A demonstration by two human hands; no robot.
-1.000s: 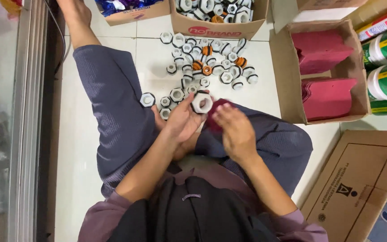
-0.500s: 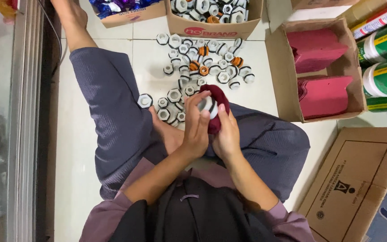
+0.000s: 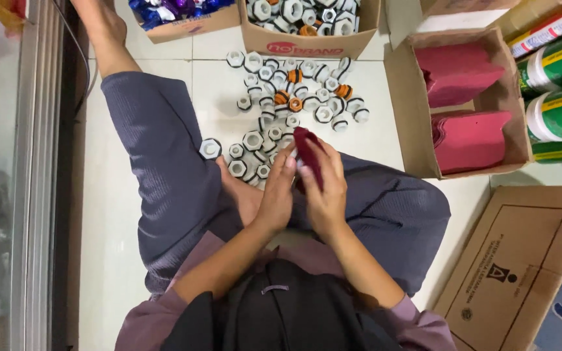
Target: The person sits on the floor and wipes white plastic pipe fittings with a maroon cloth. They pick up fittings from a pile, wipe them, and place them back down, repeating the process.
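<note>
I sit on a white tiled floor with my legs in dark blue trousers spread out. Both hands meet above my lap. My left hand (image 3: 276,192) and my right hand (image 3: 324,188) together grip a dark red pouch (image 3: 308,153), held upright between the fingers. Whatever is inside the pouch is hidden. A scatter of several white hexagonal plastic fittings (image 3: 294,97), a few with orange parts, lies on the floor just beyond my hands.
A cardboard box (image 3: 307,44) of more white fittings stands at the top. Another box (image 3: 463,97) with stacks of red pouches is at the right, green-labelled rolls (image 3: 561,84) beside it. Flat cardboard (image 3: 521,260) lies lower right. A metal rail (image 3: 40,175) runs down the left.
A white fitting visible in my left hand earlier is now out of sight, and the red pouch covers it. Both hands have closed together around the pouch.
</note>
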